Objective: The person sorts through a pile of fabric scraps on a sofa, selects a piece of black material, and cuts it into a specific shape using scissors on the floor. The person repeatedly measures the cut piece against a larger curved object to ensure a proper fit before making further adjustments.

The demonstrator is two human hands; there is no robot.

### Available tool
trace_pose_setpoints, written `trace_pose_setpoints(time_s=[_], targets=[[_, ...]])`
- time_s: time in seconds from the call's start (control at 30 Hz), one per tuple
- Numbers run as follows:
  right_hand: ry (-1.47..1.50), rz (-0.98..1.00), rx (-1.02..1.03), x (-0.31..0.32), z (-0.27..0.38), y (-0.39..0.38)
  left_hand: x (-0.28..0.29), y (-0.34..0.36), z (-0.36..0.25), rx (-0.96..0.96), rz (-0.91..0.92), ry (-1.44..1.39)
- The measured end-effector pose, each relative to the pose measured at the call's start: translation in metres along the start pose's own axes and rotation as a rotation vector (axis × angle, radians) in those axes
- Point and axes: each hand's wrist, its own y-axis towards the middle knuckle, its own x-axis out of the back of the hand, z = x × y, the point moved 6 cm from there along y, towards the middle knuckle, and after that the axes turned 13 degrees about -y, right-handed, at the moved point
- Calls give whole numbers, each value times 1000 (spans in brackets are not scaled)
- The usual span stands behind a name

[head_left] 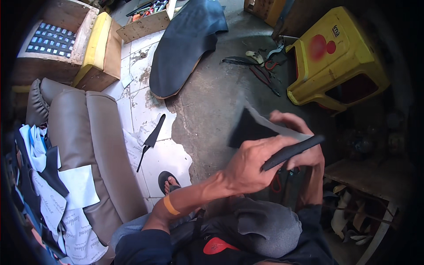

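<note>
My left hand (258,163) is closed on a piece of black sheet material (247,128) with a grey underside, held up in front of me. My right hand (304,139) grips the same piece from the right, its fingers curled behind the grey side. A black, rounded, bar-like length (293,152) lies across the two hands. Whether it is a folded edge of the sheet or a separate strip, I cannot tell. The sheet's far corner is smeared by motion, and my palms are hidden.
A large black sheet (185,48) lies on the floor ahead. Pliers (265,81) and other tools sit beside a yellow plastic stool (338,57). At left are a brown padded seat (73,128) with white papers (79,185) and a wooden box (66,66). A narrow black scrap (154,132) rests on white tiles.
</note>
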Motion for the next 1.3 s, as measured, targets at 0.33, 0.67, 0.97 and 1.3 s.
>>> trace_pose_setpoints(time_s=[0.33, 0.67, 0.97, 1.3], targets=[[-213, 538, -663, -30, -109, -4, 202, -65, 110, 183, -896, -788], [-1227, 400, -564, 49, -222, 39, 209, -201, 328, 580, -1287, -1064], [-1137, -505, -966, 1, -222, -74, 265, -215, 294, 709, -1310, -348], [-1052, -519, -1184, -7, -223, -96, 275, -209, 296, 828, -1186, -399]])
